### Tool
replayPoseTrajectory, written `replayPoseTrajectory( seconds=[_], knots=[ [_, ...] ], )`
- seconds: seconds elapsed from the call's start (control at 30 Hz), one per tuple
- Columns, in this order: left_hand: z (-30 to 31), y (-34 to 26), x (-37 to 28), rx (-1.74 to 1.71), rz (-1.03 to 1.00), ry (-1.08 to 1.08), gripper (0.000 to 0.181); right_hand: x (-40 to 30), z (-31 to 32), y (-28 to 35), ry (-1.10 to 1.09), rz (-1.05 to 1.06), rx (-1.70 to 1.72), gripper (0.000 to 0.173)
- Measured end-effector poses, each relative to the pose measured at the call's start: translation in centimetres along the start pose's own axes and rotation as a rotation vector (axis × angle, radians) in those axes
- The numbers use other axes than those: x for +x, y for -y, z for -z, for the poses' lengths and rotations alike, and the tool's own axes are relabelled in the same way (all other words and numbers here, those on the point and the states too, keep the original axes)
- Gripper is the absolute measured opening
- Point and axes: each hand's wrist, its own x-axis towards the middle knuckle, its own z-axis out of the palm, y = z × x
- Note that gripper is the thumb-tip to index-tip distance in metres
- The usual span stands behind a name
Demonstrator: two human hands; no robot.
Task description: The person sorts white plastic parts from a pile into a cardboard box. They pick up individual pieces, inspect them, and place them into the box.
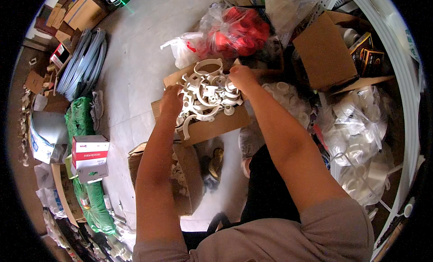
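A cardboard box (216, 121) with its flaps folded out is heaped with white plastic pipe clamps and fittings (206, 94). A large white ring clamp (208, 66) lies at the far side of the heap. At the heap's left edge is my left hand (172, 98), fingers bent by the box's side; whether it grips anything is hidden. My right hand (242, 78) is at the right edge, its fingers curled beside a white fitting, and its hold cannot be made out.
Another open cardboard box (187, 175) stands below my left forearm. Beyond the heap lie a bag of red items (238, 30) and a white plastic bag (186, 49). Bagged white fittings (355, 126) and an open carton (326, 52) are on the right; coiled pipe (83, 64) lies left.
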Motion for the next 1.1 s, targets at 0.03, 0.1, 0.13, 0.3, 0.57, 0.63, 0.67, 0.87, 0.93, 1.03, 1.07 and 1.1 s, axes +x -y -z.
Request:
replayPoseTrajectory(
  seconds=[0.03, 0.1, 0.13, 0.3, 0.57, 0.63, 0.67, 0.87, 0.93, 1.03, 1.07, 1.1],
  knots=[
    [-0.6, 0.0, 0.7, 0.143, -0.043, 0.044, 0.018, -0.3, 0.2, 0.4, 0.009, 0.016, 0.015, 0.025],
    [-1.1, -0.3, 1.6, 0.327, -0.054, 0.106, 0.016, -1.0, 0.8, 1.1, 0.034, 0.007, 0.022, 0.026],
    [-1.1, -0.7, 2.0, 0.367, -0.021, 0.124, 0.015, -1.1, 1.0, 1.3, 0.045, 0.002, 0.025, 0.026],
    [0.8, 0.3, 1.2, 0.414, -0.030, 0.160, 0.014, -1.0, 0.5, 1.3, 0.094, -0.012, -0.052, 0.024],
    [4.9, 7.3, -10.1, 0.146, 0.018, -0.040, 0.018, -1.0, -0.5, 1.5, 0.135, 0.069, -0.083, 0.026],
    [5.4, 10.1, -15.4, 0.324, 0.196, 0.215, 0.018, -1.3, -1.1, 1.9, 0.130, 0.042, -0.054, 0.026],
    [5.7, 10.5, -17.6, 0.311, 0.235, 0.284, 0.014, -1.1, -1.2, 1.5, 0.145, 0.065, -0.040, 0.025],
    [5.4, 12.6, -23.9, 0.156, 0.354, 0.285, 0.023, -1.3, -2.0, 2.1, 0.198, 0.102, -0.104, 0.024],
    [5.0, 12.5, -20.7, 0.193, 0.289, 0.295, 0.028, -1.3, -2.3, 2.3, 0.245, 0.135, -0.152, 0.024],
    [4.0, 9.3, -13.4, -0.004, 0.222, 0.108, 0.038, -0.5, -2.1, 1.4, 0.241, 0.176, -0.231, 0.024],
    [4.1, 6.8, -10.8, -0.126, 0.257, 0.173, 0.039, -0.4, -1.9, 1.0, 0.218, 0.192, -0.246, 0.025],
    [3.9, 4.6, -8.5, -0.245, 0.295, 0.238, 0.041, -0.4, -1.8, 0.7, 0.198, 0.210, -0.259, 0.025]
  ],
)
